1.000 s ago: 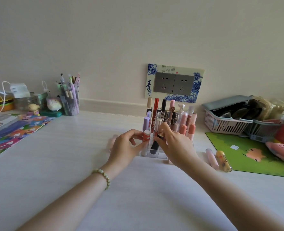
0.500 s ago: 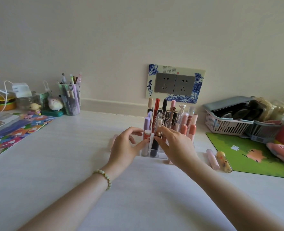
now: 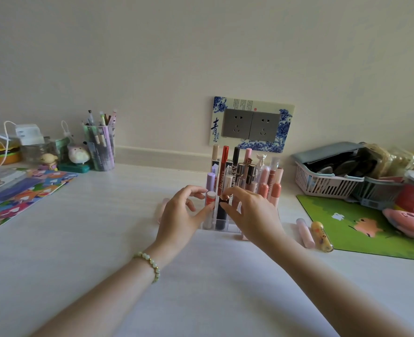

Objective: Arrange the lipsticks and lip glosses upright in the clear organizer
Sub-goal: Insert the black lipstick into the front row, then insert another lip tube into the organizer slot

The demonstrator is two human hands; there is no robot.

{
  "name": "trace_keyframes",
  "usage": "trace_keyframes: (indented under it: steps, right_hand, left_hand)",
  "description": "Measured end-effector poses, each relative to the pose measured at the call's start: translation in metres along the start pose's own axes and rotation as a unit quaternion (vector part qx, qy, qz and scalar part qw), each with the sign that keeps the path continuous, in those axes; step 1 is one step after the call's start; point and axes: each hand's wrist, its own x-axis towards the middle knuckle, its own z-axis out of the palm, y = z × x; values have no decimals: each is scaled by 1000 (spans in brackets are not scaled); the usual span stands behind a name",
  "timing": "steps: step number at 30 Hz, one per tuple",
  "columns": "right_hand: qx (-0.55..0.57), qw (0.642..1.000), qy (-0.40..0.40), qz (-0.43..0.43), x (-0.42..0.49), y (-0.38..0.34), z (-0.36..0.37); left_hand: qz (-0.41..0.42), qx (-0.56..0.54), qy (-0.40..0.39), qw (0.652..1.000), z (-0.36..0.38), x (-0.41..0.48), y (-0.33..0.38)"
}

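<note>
The clear organizer (image 3: 232, 230) stands mid-table, holding several upright lipsticks and glosses. A dark lipstick with a copper cap (image 3: 221, 216) stands in a front slot, next to a white tube with an orange label (image 3: 210, 199). My right hand (image 3: 253, 214) pinches the copper cap between thumb and index finger. My left hand (image 3: 179, 215) has its thumb against the organizer's front left corner, its fingers loosely spread beside the white tube. A pink tube (image 3: 305, 232) and a yellow tube (image 3: 321, 237) lie loose to the right. Another pink tube (image 3: 161, 210) lies partly hidden behind my left hand.
A green mat (image 3: 371, 229) with a pink plush (image 3: 406, 222) lies at the right, with white and grey baskets (image 3: 327, 183) behind it. A pen cup (image 3: 101, 149), figurines and colourful paper (image 3: 23, 195) occupy the left. A wall socket (image 3: 250, 125) sits behind the organizer.
The dark lipstick has sunk lower into its front slot, my right hand following it down. My left fingers have spread away from the white tube.
</note>
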Motion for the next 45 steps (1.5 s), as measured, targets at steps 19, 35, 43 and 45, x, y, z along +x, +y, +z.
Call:
trace_keyframes:
  steps: [19, 35, 43, 45]
  right_hand:
    - [147, 974, 136, -104, -28, -5, -35]
    - [367, 928, 32, 50, -4, -1, -38]
    - [350, 933, 62, 51, 2, 2, -36]
    - [320, 942, 87, 58, 5, 5, -32]
  left_hand:
    - [-246, -268, -174, 915, -20, -2, 61]
    - [-32, -152, -150, 976, -11, -8, 47]
    - [100, 6, -62, 993, -12, -6, 30]
    - [95, 30, -33, 995, -13, -4, 21]
